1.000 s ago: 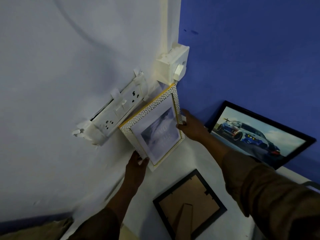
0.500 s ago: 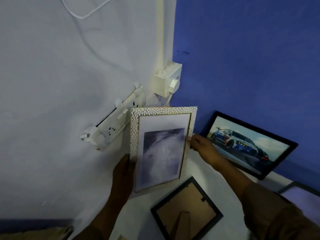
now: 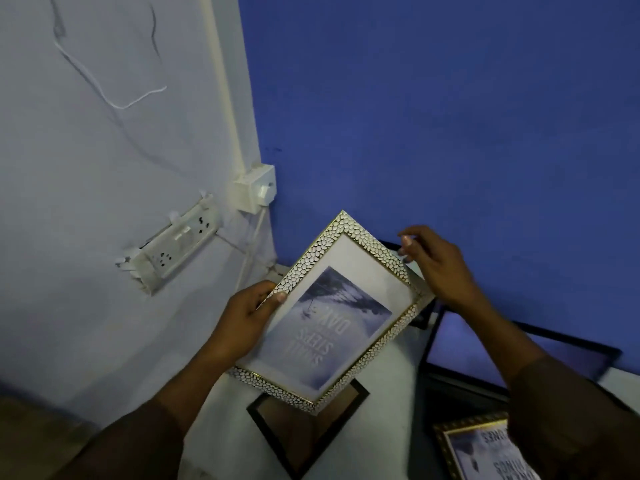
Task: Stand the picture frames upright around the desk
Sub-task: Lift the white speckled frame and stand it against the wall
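Left hand (image 3: 242, 323) grips the white frame (image 3: 332, 313) mid-air; right hand (image 3: 436, 268), at its 2 o'clock corner, seems merely touching. Next: turn it upright, then stand it.

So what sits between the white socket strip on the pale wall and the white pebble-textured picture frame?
In the head view, the left hand gripping the white pebble-textured picture frame and a thin white cable; otherwise bare pale wall beside the white socket strip.

Domestic room corner: blue wall (image 3: 450, 116) at 1 o'clock, white wall (image 3: 86, 185), power strip (image 3: 176, 247) at 9 o'clock, white desk (image 3: 391, 420).
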Demonstrator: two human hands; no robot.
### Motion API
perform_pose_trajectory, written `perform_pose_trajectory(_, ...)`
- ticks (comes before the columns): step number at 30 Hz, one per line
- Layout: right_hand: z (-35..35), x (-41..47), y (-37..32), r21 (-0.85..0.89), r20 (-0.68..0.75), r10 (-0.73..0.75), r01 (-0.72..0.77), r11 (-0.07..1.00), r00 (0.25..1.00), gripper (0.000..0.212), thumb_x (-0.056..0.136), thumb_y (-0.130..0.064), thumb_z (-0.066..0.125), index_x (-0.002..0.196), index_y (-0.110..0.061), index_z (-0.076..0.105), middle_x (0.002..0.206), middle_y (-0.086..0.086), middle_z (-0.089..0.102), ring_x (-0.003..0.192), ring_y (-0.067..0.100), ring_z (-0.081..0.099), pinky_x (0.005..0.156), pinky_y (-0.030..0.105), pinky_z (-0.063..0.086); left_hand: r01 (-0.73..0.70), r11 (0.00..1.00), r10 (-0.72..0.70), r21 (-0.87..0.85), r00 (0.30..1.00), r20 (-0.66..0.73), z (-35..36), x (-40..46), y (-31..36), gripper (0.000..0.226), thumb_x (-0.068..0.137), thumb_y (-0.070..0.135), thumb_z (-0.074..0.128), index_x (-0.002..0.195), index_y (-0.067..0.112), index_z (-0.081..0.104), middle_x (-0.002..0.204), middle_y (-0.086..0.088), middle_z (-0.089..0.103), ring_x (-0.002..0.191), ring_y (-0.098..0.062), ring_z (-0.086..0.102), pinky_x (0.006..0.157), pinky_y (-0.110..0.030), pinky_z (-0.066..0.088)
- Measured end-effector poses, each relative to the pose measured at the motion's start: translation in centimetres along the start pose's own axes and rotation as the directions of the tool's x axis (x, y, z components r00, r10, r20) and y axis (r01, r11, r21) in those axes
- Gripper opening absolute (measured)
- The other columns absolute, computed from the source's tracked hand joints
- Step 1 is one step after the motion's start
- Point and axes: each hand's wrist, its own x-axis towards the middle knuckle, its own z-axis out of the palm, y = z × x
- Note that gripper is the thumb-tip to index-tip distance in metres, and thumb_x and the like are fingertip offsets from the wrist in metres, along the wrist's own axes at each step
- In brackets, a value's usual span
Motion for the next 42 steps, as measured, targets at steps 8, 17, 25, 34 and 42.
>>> perform_pose_trajectory(8, -6.9, -10.2, 0.3, 0.107, -0.214, 0.07, -0.048, 0.993, 0.974, 0.047, 0.103, -0.043, 0.052, 0.062, -0.021, 0.046, 0.06, -0.005, 0.046, 0.055, 0.008, 0.044, 0.055, 0.029, 0.034, -0.133, 0.99, 0.123, 0.055, 0.98, 0.155, 7.3, -3.0, 8.1, 0.022, 0.101, 0.039, 0.057, 0.11, 0.026, 0.071, 0.099, 0.01, 0.077, 0.089, -0.005, 0.071, 0.078, -0.029, 0.056)
perform_pose_trajectory(17, -19.2, -19.6, 1.7, 0.215, -0.672, 0.299, -0.208, 0.954, 0.678, 0.061, 0.098, -0.057, 0.053, 0.053, -0.02, 0.033, 0.051, -0.008, 0.032, 0.054, 0.013, 0.032, 0.058, 0.032, 0.027, -0.322, 0.914, 0.337, 0.245, 0.941, -0.021, 14.6, -4.8, 11.4, 0.05, 0.098, 0.039, 0.061, 0.141, 0.016, 0.05, 0.135, -0.008, 0.059, 0.122, -0.026, 0.055, 0.102, -0.038, 0.047)
perform_pose_trajectory(25, -24.3, -23.5, 1.8, 0.606, -0.76, 0.587, -0.021, 0.795, 0.278, 0.044, 0.1, -0.048, 0.055, 0.073, -0.015, 0.067, 0.074, -0.004, 0.071, 0.068, 0.016, 0.064, 0.073, 0.033, 0.053, 0.107, 0.98, -0.086, -0.17, 0.988, 0.127, 24.1, -6.2, 12.7, 0.06, 0.1, 0.029, 0.061, 0.153, 0.013, 0.037, 0.159, -0.012, 0.041, 0.14, -0.03, 0.045, 0.108, -0.037, 0.041)
perform_pose_trajectory(34, -23.0, -25.0, 3.1, 0.814, -0.581, 0.796, 0.11, 0.571, 0.171, 0.041, 0.1, -0.056, 0.048, 0.095, -0.02, 0.067, 0.094, 0.005, 0.073, 0.083, 0.028, 0.07, 0.077, 0.04, 0.056, 0.236, 0.771, 0.181, -0.592, 0.81, 0.558, 32.5, -6.6, 21.6, 0.021, 0.101, 0.02, 0.059, 0.121, 0.019, 0.067, 0.119, 0.002, 0.077, 0.114, -0.015, 0.07, 0.099, -0.027, 0.051)
perform_pose_trajectory(42, -28.3, -28.6, 6.0, 0.76, -0.642, 0.718, 0.341, 0.553, 0.267, 0.055, 0.095, -0.057, 0.052, 0.132, -0.018, 0.065, 0.126, 0.009, 0.072, 0.116, 0.027, 0.068, 0.095, 0.041, 0.054, 0.118, 0.807, 0.342, -0.579, 0.705, 0.621, 34.5, -3.6, 22.8, 0.027, 0.092, 0.027, 0.067, 0.068, 0.017, 0.061, 0.063, 0.008, 0.053, 0.061, -0.003, 0.05, 0.061, -0.022, 0.044)
